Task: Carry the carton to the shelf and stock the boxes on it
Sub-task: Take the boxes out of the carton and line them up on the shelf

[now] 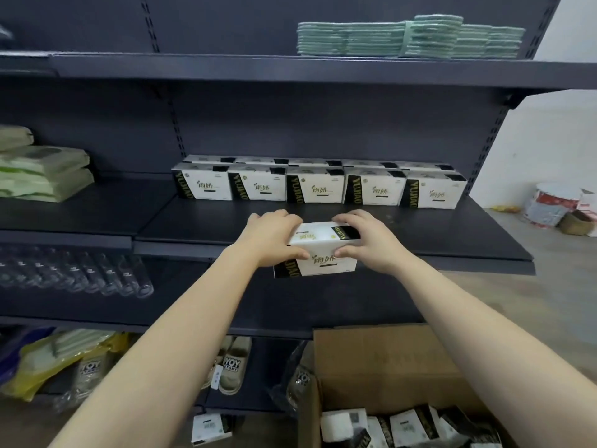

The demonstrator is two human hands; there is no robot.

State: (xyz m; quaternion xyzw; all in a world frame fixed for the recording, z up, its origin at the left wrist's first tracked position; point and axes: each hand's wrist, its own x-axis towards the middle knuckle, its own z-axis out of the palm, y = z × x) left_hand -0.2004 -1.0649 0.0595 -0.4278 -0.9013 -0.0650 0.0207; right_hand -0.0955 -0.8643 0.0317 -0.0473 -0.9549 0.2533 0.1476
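Both hands hold one white box with black-and-gold ends (323, 250) at the front edge of the dark middle shelf (452, 231). My left hand (274, 237) grips its left side and my right hand (368, 237) grips its right side, thumbs on the near face. Behind it, against the back panel, stands a row of several matching boxes (316, 185), with a second row behind them. An open brown carton (381, 360) at the lower right holds several more of these boxes (410, 428).
Green packs (42, 173) lie at the shelf's left. Stacked green cloths (410, 38) fill the top shelf. Clear bottles (80, 276) lie on the lower shelf, slippers (234, 367) and bagged goods below. One box (210, 428) lies on the floor. Cans (549, 205) stand at the far right.
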